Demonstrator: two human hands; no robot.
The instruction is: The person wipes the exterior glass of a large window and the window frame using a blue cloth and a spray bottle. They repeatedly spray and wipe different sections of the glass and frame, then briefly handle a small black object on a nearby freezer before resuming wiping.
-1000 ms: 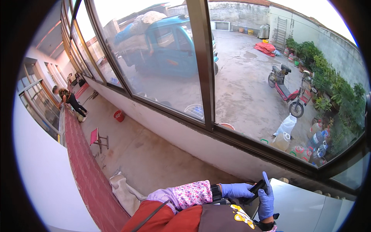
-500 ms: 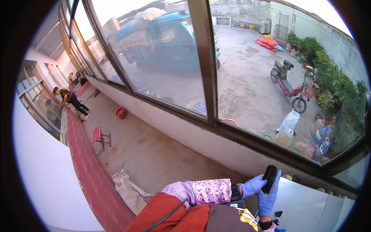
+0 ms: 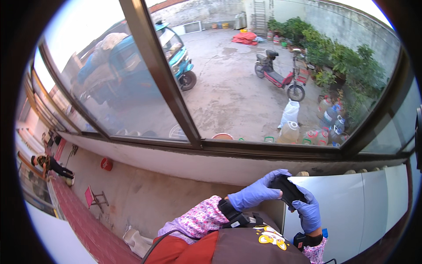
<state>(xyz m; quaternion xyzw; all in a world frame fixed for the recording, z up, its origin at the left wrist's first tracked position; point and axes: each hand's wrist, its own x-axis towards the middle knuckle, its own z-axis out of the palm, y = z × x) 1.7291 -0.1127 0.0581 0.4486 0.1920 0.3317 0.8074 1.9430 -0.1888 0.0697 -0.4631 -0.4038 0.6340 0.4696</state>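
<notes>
Both hands wear thin blue-purple gloves and hold one black, flat, oblong piece (image 3: 288, 192), too dark to tell its kind. My left hand (image 3: 260, 192) grips its upper left end, thumb on the near face. My right hand (image 3: 309, 211) is closed round its lower right end. The piece is tilted, held in the air over the near edge of a pale grey-white tabletop (image 3: 338, 211). Each wrist has a black strap, with flower-printed sleeves behind. A brown apron (image 3: 246, 248) with a cartoon animal covers my front below the hands.
Beyond the table runs a low wall with framed windows (image 3: 263, 152). Outside stand a red scooter (image 3: 281, 79), a blue three-wheeled truck (image 3: 176, 57) and several plastic jugs (image 3: 327, 119). Down the corridor are a pink folding stool (image 3: 94, 197), a red bucket (image 3: 106, 164) and another person (image 3: 50, 165).
My view has swung to the right. The black piece has gone from upright to slanted, and my hands now hold it by opposite ends, farther apart than before.
</notes>
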